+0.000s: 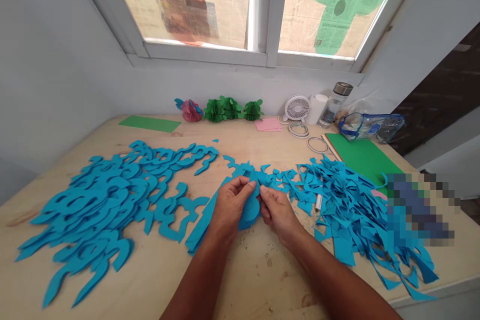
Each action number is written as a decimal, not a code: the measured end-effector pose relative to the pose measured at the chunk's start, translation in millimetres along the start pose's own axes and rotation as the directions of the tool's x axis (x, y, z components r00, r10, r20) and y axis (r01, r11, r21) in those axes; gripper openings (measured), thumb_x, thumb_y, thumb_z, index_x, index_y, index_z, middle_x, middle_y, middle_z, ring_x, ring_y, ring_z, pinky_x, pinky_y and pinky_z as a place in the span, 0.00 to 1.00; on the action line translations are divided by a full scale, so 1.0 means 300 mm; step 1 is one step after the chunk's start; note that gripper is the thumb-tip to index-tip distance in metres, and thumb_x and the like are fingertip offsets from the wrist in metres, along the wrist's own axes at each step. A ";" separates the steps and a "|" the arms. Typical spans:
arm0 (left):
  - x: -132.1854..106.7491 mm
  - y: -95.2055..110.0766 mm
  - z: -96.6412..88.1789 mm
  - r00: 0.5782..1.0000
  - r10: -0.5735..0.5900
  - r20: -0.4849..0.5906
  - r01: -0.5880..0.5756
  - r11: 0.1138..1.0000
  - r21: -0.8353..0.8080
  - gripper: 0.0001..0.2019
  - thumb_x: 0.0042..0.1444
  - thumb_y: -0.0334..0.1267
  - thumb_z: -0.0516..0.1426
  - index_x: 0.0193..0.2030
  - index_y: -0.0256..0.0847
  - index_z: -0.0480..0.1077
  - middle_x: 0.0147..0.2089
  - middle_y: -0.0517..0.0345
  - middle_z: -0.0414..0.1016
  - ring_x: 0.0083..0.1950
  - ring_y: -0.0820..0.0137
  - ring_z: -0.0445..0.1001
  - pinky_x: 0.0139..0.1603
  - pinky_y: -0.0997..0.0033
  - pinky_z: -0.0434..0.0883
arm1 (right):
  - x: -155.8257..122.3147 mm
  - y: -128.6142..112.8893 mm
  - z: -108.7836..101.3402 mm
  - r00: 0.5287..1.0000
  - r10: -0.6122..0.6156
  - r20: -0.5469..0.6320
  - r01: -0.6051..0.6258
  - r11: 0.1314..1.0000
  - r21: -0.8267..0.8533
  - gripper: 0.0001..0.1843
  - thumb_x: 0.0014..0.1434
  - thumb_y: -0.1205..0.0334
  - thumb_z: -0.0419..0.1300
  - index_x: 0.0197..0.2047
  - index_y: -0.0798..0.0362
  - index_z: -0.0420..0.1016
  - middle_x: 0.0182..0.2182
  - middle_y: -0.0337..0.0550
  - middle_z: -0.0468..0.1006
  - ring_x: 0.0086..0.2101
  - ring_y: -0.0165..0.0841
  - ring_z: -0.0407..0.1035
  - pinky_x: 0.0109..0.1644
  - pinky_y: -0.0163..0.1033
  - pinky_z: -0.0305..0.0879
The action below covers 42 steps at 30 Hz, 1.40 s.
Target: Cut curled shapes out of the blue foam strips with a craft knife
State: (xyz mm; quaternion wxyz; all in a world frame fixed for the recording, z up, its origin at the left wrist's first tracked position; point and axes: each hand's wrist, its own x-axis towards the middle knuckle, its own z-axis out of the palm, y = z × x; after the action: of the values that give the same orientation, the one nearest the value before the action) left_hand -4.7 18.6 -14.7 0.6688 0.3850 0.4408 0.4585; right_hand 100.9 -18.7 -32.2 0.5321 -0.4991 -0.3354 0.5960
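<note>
Between both hands, over the table's middle, is a blue paper piece with a rounded edge. My left hand pinches it from the left, thumb on top. My right hand closes its fingertips on the right edge. Whether scissors or another small tool sits in the right fingers cannot be seen. Under and beside my left forearm lie more blue paper sheets. Stacked blue paper cut-outs with curved openings cover the left side. To the right is a heap of blue paper scraps, with a white marker at its near edge.
Along the wall stand a pink paper flower, green paper flowers, a small white fan and a glass bottle. Tape rolls, a clear pouch and green paper lie at the right. A blurred patch hides the far right.
</note>
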 end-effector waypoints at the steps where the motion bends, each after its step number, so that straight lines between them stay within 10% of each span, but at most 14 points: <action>1: 0.000 0.000 0.000 1.000 0.001 -0.001 -0.001 1.000 0.000 0.10 0.42 0.38 0.64 0.25 0.38 0.66 0.21 0.65 0.67 0.21 0.77 0.63 0.26 0.77 0.63 | 0.001 0.000 0.000 1.000 0.001 -0.003 -0.001 1.000 -0.006 0.28 0.47 0.34 0.58 0.21 0.52 0.61 0.08 0.27 0.54 0.11 0.21 0.42 0.15 0.32 0.35; 42: -0.014 0.037 -0.001 0.998 0.030 0.053 -0.036 0.993 0.114 0.10 0.41 0.41 0.63 0.23 0.38 0.69 0.21 0.62 0.68 0.23 0.74 0.64 0.26 0.75 0.64 | 0.005 0.003 -0.011 1.000 -0.009 -0.027 0.007 0.994 -0.106 0.29 0.48 0.34 0.57 0.21 0.54 0.66 0.08 0.28 0.54 0.12 0.22 0.43 0.15 0.32 0.38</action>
State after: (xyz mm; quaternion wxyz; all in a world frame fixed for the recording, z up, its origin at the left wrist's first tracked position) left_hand -8.9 17.7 -3.6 0.6488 0.4419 0.4427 0.4334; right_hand 103.8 -17.8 -34.4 0.5118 -0.5334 -0.3612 0.5684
